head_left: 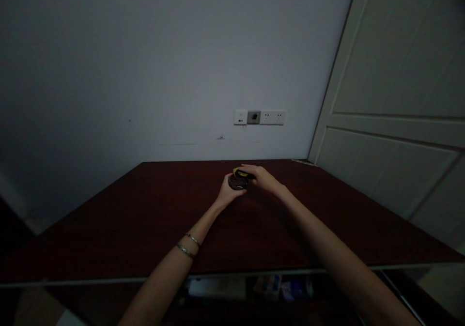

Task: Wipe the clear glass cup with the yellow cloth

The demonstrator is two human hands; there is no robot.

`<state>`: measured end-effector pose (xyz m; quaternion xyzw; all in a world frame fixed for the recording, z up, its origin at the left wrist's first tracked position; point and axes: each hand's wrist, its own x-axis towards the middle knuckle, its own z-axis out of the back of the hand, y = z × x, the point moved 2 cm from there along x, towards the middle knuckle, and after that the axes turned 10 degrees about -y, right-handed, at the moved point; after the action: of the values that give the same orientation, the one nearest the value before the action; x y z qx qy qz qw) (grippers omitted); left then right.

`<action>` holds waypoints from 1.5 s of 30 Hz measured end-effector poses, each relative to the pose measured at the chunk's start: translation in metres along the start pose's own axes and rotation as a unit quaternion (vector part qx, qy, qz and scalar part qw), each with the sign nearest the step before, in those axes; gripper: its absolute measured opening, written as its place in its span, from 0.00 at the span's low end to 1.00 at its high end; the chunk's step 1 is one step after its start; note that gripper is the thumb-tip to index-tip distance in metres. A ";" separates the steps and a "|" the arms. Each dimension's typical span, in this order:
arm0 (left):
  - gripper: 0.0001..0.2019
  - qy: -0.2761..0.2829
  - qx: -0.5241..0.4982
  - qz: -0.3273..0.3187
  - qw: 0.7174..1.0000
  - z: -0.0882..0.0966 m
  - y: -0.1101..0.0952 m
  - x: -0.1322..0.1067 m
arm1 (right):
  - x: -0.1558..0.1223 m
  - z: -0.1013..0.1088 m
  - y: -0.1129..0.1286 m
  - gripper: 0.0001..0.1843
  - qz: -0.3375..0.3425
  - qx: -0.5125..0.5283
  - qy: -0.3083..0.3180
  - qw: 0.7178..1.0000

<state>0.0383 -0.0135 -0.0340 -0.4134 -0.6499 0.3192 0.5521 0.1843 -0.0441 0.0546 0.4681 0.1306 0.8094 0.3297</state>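
My left hand (227, 191) curls around the side of a small round glass jar (238, 183), which looks dark inside and has a shiny rim. Right above the jar's far edge, my right hand (259, 177) grips a flat black-and-yellow piece (242, 173) that looks like a lid, tilted over the opening. Whether the lid touches the rim I cannot tell. Both hands are over the far middle of the dark red table (174, 209). Two bracelets (188, 245) circle my left wrist.
Behind the table stands a pale wall with a row of sockets and a switch (259, 117). A white panelled door (392, 156) borders the right side. Under the front edge, a shelf holds a white item (218, 288) and colourful packages (283, 287).
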 end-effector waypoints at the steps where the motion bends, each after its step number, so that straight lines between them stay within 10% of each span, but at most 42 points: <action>1: 0.36 -0.009 -0.005 0.006 1.000 0.001 0.002 0.001 | 0.001 -0.001 -0.001 0.34 0.002 -0.008 0.001 1.000; 18: 0.36 -0.054 0.020 0.019 0.998 0.008 0.010 0.002 | -0.033 -0.016 -0.012 0.30 -0.034 -0.151 -0.036 0.987; 35: 0.35 -0.031 0.114 -0.052 0.992 0.005 0.009 -0.002 | -0.050 -0.047 0.036 0.18 -0.100 -0.295 -0.059 0.949; 45: 0.38 0.003 0.168 -0.075 0.983 0.000 0.000 -0.009 | -0.025 -0.007 0.028 0.25 -0.087 -0.313 -0.143 0.935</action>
<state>0.0388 -0.0210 -0.0381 -0.2660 -0.6145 0.3801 0.6381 0.1754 -0.0806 0.0482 0.4387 -0.1378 0.7023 0.5435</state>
